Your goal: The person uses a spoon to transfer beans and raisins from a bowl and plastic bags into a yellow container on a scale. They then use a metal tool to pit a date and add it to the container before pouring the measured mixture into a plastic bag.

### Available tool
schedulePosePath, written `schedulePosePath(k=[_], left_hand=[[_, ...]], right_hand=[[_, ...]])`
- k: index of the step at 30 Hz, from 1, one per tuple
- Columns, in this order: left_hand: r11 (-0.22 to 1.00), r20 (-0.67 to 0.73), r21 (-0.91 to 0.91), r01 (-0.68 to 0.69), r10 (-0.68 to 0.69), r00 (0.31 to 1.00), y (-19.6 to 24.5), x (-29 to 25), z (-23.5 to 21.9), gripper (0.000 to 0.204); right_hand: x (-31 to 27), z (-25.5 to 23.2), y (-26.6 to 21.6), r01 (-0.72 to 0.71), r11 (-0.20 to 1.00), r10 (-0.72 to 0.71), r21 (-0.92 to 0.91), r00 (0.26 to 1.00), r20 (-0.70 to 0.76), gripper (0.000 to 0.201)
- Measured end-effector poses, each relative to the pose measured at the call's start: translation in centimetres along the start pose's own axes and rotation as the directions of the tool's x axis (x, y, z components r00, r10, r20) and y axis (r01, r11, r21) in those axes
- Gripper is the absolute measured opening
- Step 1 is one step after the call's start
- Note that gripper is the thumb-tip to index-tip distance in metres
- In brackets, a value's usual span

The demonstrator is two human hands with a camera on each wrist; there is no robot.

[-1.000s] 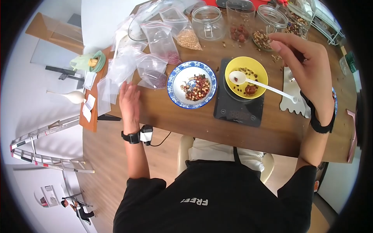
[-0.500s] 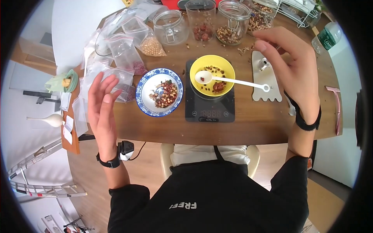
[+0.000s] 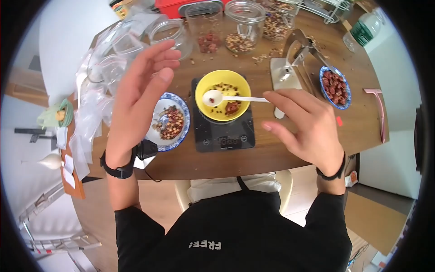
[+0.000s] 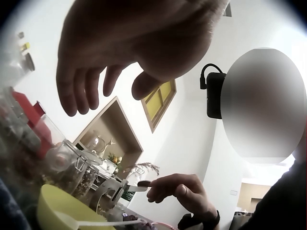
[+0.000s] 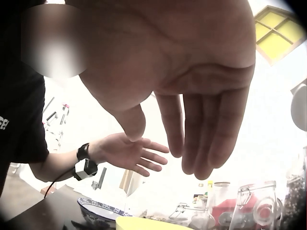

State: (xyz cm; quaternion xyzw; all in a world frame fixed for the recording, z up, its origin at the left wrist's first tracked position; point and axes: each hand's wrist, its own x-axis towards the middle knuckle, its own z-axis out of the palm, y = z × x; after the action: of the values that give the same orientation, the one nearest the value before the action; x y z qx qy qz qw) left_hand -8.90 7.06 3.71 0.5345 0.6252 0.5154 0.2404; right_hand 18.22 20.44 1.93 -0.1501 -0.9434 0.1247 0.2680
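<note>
My left hand (image 3: 142, 97) hangs in the air over the left edge of the blue-and-white bowl (image 3: 186, 119), fingers relaxed, holding nothing. To the right of the yellow bowl (image 3: 202, 86), my right hand (image 3: 306, 124) hovers with its fingers near the end of the white spoon's handle; contact cannot be told. The spoon (image 3: 244, 98) lies across the yellow bowl, its scoop over small dark bits and a reddish-brown piece (image 3: 233, 107). Under the yellow bowl is the black scale (image 3: 224, 143). Mixed grains (image 3: 171, 123) lie in the blue-and-white bowl.
Behind stand glass jars (image 3: 244, 27) and a clear cup (image 3: 205, 27). Plastic bags (image 3: 88, 109) cover the left side. At right are a metal device (image 3: 285, 75), a bowl of red pieces (image 3: 335, 88), a pink tool (image 3: 379, 109) and a bottle (image 3: 362, 31).
The left hand has risen and moved inward over the blue-and-white bowl. The right hand has come down and closer to the spoon's handle. The head view has shifted, bringing the red-filled bowl into sight.
</note>
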Motion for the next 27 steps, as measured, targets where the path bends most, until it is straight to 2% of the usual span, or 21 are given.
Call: schedulePosePath(k=[2, 4, 5, 6, 8, 9, 11, 12, 14, 15, 17, 18, 21, 22, 24, 26, 27], left_hand=[[1.0, 0.014, -0.004, 0.006, -0.006, 1.0, -0.4, 1.2, 0.4, 0.046], [0.961, 0.1, 0.275, 0.024, -0.054, 0.994, -0.9, 2.4, 0.3, 0.045], [0.944, 0.1, 0.33, 0.001, -0.037, 0.994, -1.8, 3.0, 0.3, 0.043], [0.947, 0.087, 0.322, 0.009, -0.039, 0.995, -2.2, 3.3, 0.6, 0.043], [0.824, 0.116, 0.564, -0.061, -0.005, 0.993, -2.6, 3.8, 1.0, 0.032], [0.826, 0.105, 0.561, -0.055, -0.006, 0.994, -3.3, 4.2, 1.0, 0.032], [0.709, 0.212, 0.692, -0.135, -0.021, 0.977, -5.2, 4.6, 1.3, 0.04], [0.716, 0.202, 0.688, -0.124, -0.025, 0.979, -5.6, 4.8, 1.5, 0.04], [0.642, 0.248, 0.742, -0.193, 0.005, 0.969, -6.0, 5.2, 2.0, 0.037], [0.645, 0.237, 0.742, -0.183, 0.003, 0.972, -6.1, 5.4, 2.1, 0.037], [0.58, 0.301, 0.792, -0.193, -0.095, 0.949, -6.1, 6.0, 2.5, 0.031], [0.582, 0.304, 0.789, -0.2, -0.087, 0.949, -6.3, 6.0, 2.6, 0.031], [0.592, 0.349, 0.765, -0.253, -0.052, 0.936, -7.4, 5.9, 3.4, 0.027], [0.571, 0.365, 0.769, -0.288, -0.021, 0.931, -8.0, 5.8, 3.6, 0.025], [0.55, 0.38, 0.77, -0.322, 0.01, 0.925, -8.2, 5.7, 3.9, 0.024], [0.54, 0.378, 0.797, -0.269, -0.099, 0.92, -7.9, 5.7, 4.0, 0.021], [0.539, 0.375, 0.799, -0.267, -0.1, 0.921, -8.3, 5.6, 4.0, 0.021]], right_hand=[[-0.4, 0.8, 1.3, -0.017, 1.0, 0.017, -0.024, 1.0, -0.005, 0.039], [-1.0, 1.6, 2.8, -0.111, 0.991, 0.105, -0.081, 0.992, -0.077, 0.039], [-1.3, 1.9, 3.1, -0.172, 0.983, 0.168, -0.061, 0.984, -0.054, 0.039], [-1.5, 2.2, 3.5, -0.161, 0.985, 0.158, -0.066, 0.986, -0.043, 0.039], [-1.9, 2.9, 4.0, -0.318, 0.947, 0.317, 0.035, 0.948, 0.031, 0.038], [-1.9, 3.1, 4.2, -0.309, 0.95, 0.308, 0.031, 0.951, 0.036, 0.038], [-1.9, 3.2, 4.5, -0.538, 0.817, 0.481, 0.207, 0.834, 0.27, 0.03], [-1.9, 3.2, 4.4, -0.535, 0.821, 0.475, 0.199, 0.834, 0.28, 0.03], [-1.4, 3.2, 4.1, -0.464, 0.818, 0.451, 0.34, 0.884, 0.122, 0.019], [-1.0, 3.0, 4.0, -0.458, 0.822, 0.442, 0.337, 0.888, 0.128, 0.019], [0.3, 2.1, 3.4, -0.313, 0.896, 0.344, 0.316, 0.938, -0.046, 0.014], [1.0, 1.6, 3.1, -0.314, 0.898, 0.345, 0.309, 0.937, -0.052, 0.014], [3.3, 1.1, 2.2, -0.083, 0.964, 0.101, 0.252, 0.993, -0.059, 0.013], [4.1, 1.1, 1.6, -0.087, 0.965, 0.105, 0.246, 0.993, -0.059, 0.013], [5.7, 1.4, 0.4, -0.001, 0.911, -0.01, 0.412, 1.0, 0.025, 0.017], [6.9, 1.9, -0.6, 0.006, 0.915, -0.033, 0.403, 0.998, 0.059, 0.015], [7.5, 2.2, -0.9, 0.017, 0.918, -0.058, 0.397, 0.994, 0.091, 0.013]])
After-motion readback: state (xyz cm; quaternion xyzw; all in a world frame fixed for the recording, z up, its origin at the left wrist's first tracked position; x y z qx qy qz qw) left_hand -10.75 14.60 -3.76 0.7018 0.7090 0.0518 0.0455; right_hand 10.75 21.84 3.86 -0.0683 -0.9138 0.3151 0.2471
